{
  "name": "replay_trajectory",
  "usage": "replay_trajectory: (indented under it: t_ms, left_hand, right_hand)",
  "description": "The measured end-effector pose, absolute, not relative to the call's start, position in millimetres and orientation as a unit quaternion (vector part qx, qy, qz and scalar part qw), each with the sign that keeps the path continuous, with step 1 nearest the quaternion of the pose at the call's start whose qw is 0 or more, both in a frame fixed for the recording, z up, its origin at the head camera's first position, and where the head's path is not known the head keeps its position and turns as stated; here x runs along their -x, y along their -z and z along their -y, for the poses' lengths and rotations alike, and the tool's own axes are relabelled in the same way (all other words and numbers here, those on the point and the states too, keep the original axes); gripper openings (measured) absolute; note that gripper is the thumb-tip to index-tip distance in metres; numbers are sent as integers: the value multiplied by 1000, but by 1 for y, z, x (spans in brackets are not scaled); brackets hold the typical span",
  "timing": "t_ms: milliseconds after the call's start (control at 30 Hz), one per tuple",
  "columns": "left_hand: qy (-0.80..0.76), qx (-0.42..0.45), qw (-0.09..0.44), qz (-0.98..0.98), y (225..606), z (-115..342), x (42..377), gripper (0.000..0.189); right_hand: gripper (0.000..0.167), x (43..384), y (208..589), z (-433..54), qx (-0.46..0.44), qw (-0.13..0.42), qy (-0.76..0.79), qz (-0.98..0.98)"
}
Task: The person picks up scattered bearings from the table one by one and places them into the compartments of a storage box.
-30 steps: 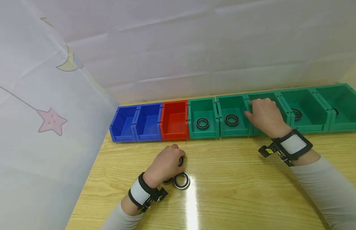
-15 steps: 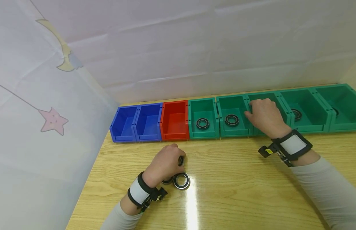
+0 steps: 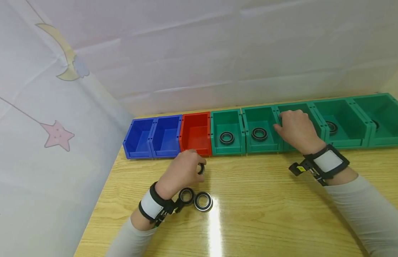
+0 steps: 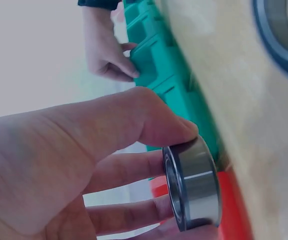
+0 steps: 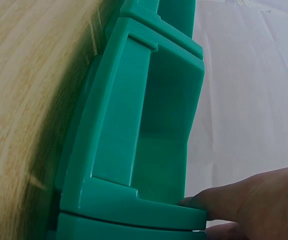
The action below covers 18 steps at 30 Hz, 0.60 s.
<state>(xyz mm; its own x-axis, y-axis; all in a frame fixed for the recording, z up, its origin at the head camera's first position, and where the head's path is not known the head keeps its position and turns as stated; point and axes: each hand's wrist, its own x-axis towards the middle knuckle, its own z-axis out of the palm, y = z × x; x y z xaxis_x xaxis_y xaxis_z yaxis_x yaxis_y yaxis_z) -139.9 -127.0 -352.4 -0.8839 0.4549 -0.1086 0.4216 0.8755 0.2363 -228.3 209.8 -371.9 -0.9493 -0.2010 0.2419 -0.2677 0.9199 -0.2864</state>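
Observation:
My left hand pinches a ball bearing on edge between thumb and fingers, near the front of the red bin. Its steel outer face and dark seal show in the left wrist view. On the table by the left wrist lie two more bearings, one dark-sealed bearing and a slightly larger-looking bearing. My right hand grips the wall of a green bin, thumb over the rim. That bin's inside is partly covered by the hand in the head view.
Bins form a row along the back: two blue bins, the red one, then several green bins. Bearings lie in green bins, such as one bearing and another bearing. A white sheet hangs behind the row.
My left hand has moved forward, toward the red bin, with the bearing in it, uncovering the dark-sealed bearing on the table. The right hand has stayed in place.

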Motion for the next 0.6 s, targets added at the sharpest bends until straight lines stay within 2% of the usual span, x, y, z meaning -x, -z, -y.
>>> replay_trajectory:
  t_ms: [100,333,533,600]
  left_hand:
    - [-121,-220,91,-964,346,128,146,30]
    - [-143,-206,95,-963,339,130,162,15]
    - [-149,-192,86,-966,333,129,175,24]
    - [-148,-197,83,-966,329,127,180,21]
  right_hand:
    - [37,228,372,-209,-117,105,-159,975]
    - [35,228,372,-210,-114,105,-162,975]
    - [35,229,372,-210,-115,102,-164,974]
    - [35,229,372,-210,-115,101,-165,974]
